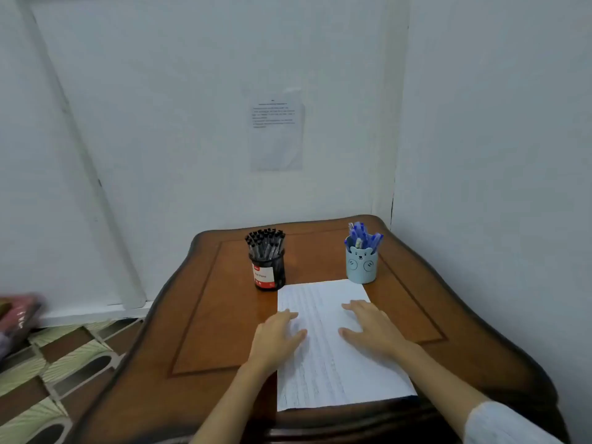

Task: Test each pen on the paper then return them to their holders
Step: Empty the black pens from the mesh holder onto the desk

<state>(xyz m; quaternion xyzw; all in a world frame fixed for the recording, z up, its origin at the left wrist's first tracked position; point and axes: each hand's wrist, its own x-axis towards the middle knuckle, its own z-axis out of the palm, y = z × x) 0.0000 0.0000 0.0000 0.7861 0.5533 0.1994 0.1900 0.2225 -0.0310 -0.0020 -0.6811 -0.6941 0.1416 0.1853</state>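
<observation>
A white lined sheet of paper (pixel 326 360) lies on the wooden table (pixel 211 315), reaching its front edge. My left hand (pixel 277 336) rests flat on the paper's left edge, fingers straight. On the paper's right half my right hand (pixel 368 328) lies flat too. Neither hand holds a pen. Behind the paper's left corner stands a black mesh holder (pixel 268 270) full of black pens (pixel 265 240). A light-blue bear holder (pixel 361 265) with several blue pens (pixel 363 233) stands behind the right corner.
The table sits in a corner, with white walls close behind and to the right. A printed sheet (pixel 277 133) is stuck on the back wall. Patterned floor tiles (pixel 48 373) and a blurred pink object (pixel 19 315) lie to the left.
</observation>
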